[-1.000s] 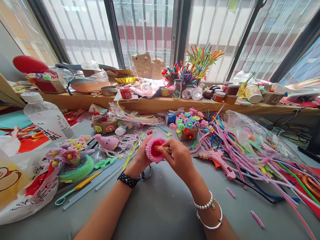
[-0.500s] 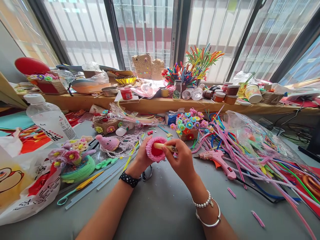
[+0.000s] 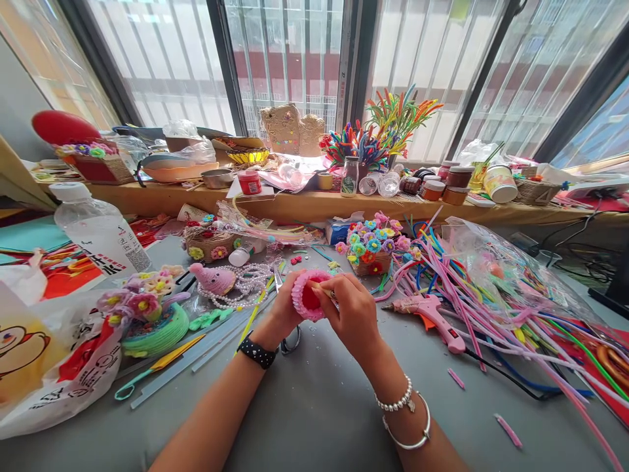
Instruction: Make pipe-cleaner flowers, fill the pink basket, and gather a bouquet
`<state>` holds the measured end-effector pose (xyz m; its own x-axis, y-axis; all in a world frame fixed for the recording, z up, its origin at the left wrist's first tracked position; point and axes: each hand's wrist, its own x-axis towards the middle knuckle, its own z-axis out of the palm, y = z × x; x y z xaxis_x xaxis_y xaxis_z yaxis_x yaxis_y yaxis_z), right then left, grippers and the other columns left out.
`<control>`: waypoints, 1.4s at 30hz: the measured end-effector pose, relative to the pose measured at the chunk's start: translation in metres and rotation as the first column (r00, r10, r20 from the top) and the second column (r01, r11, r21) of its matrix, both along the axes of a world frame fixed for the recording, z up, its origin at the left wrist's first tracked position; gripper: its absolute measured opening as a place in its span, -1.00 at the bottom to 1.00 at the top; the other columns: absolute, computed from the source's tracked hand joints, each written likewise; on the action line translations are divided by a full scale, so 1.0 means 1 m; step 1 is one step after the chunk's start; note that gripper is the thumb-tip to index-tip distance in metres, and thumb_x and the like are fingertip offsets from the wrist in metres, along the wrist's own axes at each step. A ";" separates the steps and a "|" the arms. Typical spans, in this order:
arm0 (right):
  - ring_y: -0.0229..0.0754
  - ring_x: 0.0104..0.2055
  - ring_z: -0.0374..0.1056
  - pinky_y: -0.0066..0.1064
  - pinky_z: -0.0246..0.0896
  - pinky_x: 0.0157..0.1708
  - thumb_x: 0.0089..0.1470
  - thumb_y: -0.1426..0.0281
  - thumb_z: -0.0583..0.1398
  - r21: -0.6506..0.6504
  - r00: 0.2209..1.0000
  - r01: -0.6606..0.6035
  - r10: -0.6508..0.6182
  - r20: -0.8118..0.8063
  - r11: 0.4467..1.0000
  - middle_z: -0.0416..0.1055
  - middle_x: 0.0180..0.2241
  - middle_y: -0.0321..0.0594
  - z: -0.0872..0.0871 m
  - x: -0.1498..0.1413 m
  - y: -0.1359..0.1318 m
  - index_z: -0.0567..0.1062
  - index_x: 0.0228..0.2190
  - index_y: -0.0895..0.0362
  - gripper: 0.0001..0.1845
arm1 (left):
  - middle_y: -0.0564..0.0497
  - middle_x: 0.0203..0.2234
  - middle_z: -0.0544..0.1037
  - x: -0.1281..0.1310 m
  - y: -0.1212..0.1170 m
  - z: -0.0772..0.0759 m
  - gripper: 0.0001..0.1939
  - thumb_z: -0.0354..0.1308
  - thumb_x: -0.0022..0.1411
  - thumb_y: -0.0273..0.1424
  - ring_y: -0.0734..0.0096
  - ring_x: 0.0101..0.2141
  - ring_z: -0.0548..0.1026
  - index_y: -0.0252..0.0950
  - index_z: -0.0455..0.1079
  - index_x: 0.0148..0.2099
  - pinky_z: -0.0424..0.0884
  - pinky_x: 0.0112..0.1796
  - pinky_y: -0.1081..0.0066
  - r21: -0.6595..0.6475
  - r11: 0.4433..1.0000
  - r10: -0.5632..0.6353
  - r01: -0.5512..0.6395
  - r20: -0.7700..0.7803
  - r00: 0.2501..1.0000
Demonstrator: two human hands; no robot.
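Ridged pink cup (image 3: 299,296), round-mouthed, red inside, in curled left hand (image 3: 284,311), stick (image 3: 334,299) in pinching right hand (image 3: 351,313)

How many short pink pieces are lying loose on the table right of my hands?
2: one pink piece nearer you than the glue gun, the other piece closer still and further right. More may hide under the pipe cleaners.

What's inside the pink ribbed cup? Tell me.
In the pink ribbed cup, a red lining shows. The right hand covers part of the opening; what lies behind it cannot be seen.
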<state>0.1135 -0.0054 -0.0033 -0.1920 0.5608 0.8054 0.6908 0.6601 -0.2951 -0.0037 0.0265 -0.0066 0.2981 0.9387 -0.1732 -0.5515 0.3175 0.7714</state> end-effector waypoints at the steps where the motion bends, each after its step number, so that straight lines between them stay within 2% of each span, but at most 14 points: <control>1: -0.25 -0.45 0.17 -0.44 0.08 -0.44 0.04 0.40 0.04 0.005 1.000 0.018 -0.018 -0.008 1.000 0.34 -0.54 -0.25 -0.001 -0.001 0.000 0.29 -0.51 0.13 -0.87 | 0.10 -0.76 0.36 0.001 0.000 0.000 -0.75 0.02 -0.03 -0.28 0.56 -0.72 0.28 -0.35 0.26 -0.60 0.17 -0.69 0.54 -0.002 1.000 0.019 -0.019 0.014 1.000; 7: -0.25 -0.45 0.20 -0.44 0.09 -0.44 0.04 0.38 0.04 -0.010 0.992 0.102 -0.103 -0.079 0.995 0.34 -0.54 -0.25 -0.004 -0.005 0.001 0.28 -0.52 0.13 -0.86 | 0.10 -0.76 0.33 0.005 0.000 -0.004 -0.79 0.04 -0.06 -0.31 0.54 -0.72 0.27 -0.36 0.29 -0.57 0.15 -0.70 0.54 0.022 0.998 0.062 -0.062 0.035 0.997; 11: -0.23 -0.45 0.23 -0.44 0.11 -0.46 0.03 0.36 0.04 -0.049 0.978 0.157 -0.162 -0.133 0.986 0.34 -0.54 -0.24 -0.004 -0.006 0.000 0.27 -0.50 0.13 -0.87 | 0.11 -0.73 0.33 0.010 -0.002 -0.003 -0.86 0.03 -0.10 -0.38 0.56 -0.69 0.26 -0.38 0.31 -0.54 0.19 -0.64 0.54 0.044 0.980 0.193 -0.196 0.048 0.980; 14: -0.23 -0.46 0.24 -0.43 0.11 -0.48 0.01 0.37 0.06 -0.055 0.964 0.179 -0.186 -0.192 0.982 0.33 -0.54 -0.24 -0.005 -0.005 0.000 0.26 -0.48 0.14 -0.90 | 0.11 -0.73 0.33 0.013 -0.004 -0.003 -0.87 0.05 -0.12 -0.38 0.57 -0.68 0.26 -0.37 0.30 -0.57 0.20 -0.63 0.55 0.048 0.967 0.245 -0.249 0.072 0.967; 21: -0.33 -0.54 0.16 -0.48 0.12 -0.50 -0.07 0.49 0.11 0.103 0.953 0.043 -0.010 -0.303 0.994 0.26 -0.59 -0.34 -0.007 0.001 -0.001 0.24 -0.54 0.11 -0.90 | 0.13 -0.76 0.31 0.018 -0.009 -0.003 -0.87 0.10 -0.14 -0.39 0.60 -0.70 0.21 -0.35 0.27 -0.60 0.17 -0.63 0.55 0.062 0.955 0.282 -0.290 0.107 0.953; 23: -0.34 -0.56 0.15 -0.48 0.11 -0.52 -0.09 0.49 0.11 0.092 0.936 0.057 -0.021 -0.351 0.994 0.24 -0.60 -0.36 -0.006 0.001 -0.002 0.23 -0.54 0.11 -0.89 | 0.12 -0.76 0.32 0.018 -0.009 -0.004 -0.87 0.10 -0.14 -0.39 0.60 -0.69 0.21 -0.35 0.27 -0.60 0.17 -0.63 0.55 0.051 0.960 0.271 -0.277 0.102 0.957; 27: -0.37 -0.59 0.16 -0.53 0.12 -0.58 -0.07 0.46 0.10 -0.034 0.860 0.043 -0.054 -0.507 0.998 0.23 -0.59 -0.38 -0.002 0.004 -0.004 0.23 -0.51 0.12 -0.92 | 0.08 -0.70 0.36 0.014 -0.007 -0.005 -0.87 0.07 -0.14 -0.37 0.53 -0.65 0.27 -0.35 0.29 -0.56 0.21 -0.61 0.52 0.030 0.965 0.256 -0.262 0.126 0.958; 29: -0.38 -0.59 0.17 -0.54 0.12 -0.59 -0.07 0.45 0.10 -0.056 0.873 0.021 -0.045 -0.486 0.998 0.24 -0.58 -0.37 0.000 0.007 -0.003 0.23 -0.51 0.12 -0.92 | 0.09 -0.72 0.35 0.013 -0.007 -0.004 -0.88 0.07 -0.15 -0.37 0.53 -0.66 0.26 -0.34 0.27 -0.58 0.21 -0.62 0.51 0.031 0.962 0.263 -0.270 0.144 0.954; 36: -0.29 -0.48 0.23 -0.46 0.13 -0.47 -0.03 0.43 0.09 0.003 0.984 0.007 -0.006 -0.178 1.000 0.31 -0.55 -0.29 -0.002 0.008 0.002 0.26 -0.51 0.13 -0.93 | 0.12 -0.74 0.33 0.015 -0.008 0.000 -0.88 0.05 -0.11 -0.41 0.57 -0.68 0.25 -0.33 0.24 -0.60 0.17 -0.65 0.55 0.020 0.967 0.248 -0.253 0.144 0.958; 39: -0.25 -0.46 0.24 -0.44 0.13 -0.46 -0.01 0.42 0.07 0.005 0.993 0.072 -0.071 -0.098 0.997 0.32 -0.55 -0.25 -0.004 0.003 0.003 0.26 -0.51 0.13 -0.91 | 0.13 -0.72 0.34 0.016 -0.007 -0.003 -0.86 0.03 -0.07 -0.39 0.57 -0.68 0.26 -0.33 0.24 -0.59 0.19 -0.62 0.55 0.036 0.958 0.277 -0.284 0.129 0.952; 42: -0.23 -0.47 0.24 -0.43 0.12 -0.48 0.01 0.43 0.05 0.041 0.983 0.161 -0.157 -0.094 0.986 0.33 -0.56 -0.23 -0.006 0.000 0.003 0.25 -0.54 0.13 -0.88 | 0.15 -0.73 0.33 0.015 -0.007 -0.006 -0.84 0.02 -0.05 -0.36 0.60 -0.69 0.24 -0.33 0.24 -0.58 0.17 -0.61 0.55 0.099 0.947 0.296 -0.306 0.104 0.950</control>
